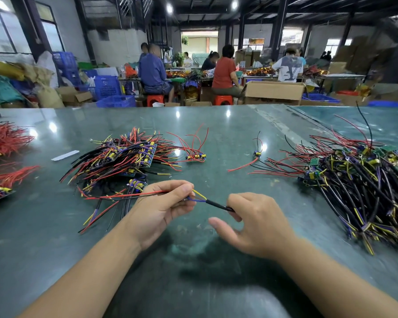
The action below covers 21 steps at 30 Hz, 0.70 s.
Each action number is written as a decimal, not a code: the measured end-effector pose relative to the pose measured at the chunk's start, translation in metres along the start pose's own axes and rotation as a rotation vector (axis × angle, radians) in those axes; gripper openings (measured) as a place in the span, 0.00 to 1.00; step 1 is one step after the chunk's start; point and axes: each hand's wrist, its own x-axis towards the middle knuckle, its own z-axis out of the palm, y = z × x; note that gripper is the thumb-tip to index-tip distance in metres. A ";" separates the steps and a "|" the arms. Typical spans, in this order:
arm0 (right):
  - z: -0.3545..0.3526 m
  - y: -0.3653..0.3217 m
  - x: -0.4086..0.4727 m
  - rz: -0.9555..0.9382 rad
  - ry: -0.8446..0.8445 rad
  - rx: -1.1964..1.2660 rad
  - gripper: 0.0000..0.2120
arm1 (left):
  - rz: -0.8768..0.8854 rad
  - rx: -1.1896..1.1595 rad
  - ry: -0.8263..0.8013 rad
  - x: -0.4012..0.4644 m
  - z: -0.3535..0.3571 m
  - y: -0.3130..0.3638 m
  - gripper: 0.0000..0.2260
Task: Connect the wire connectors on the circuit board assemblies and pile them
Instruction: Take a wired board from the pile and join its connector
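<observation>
I hold assembly [194, 198] mid-table: left hand [163, 207] pinching wires at board end, right hand [257, 223] gripping black sleeve [218, 205], connection apparently unfinished. Finished pile [124, 157] left; larger heap [363, 180] right probably waiting.
</observation>
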 end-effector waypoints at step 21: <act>-0.002 0.014 0.004 0.139 -0.155 0.047 0.19 | -0.004 0.059 -0.036 0.004 -0.005 -0.001 0.11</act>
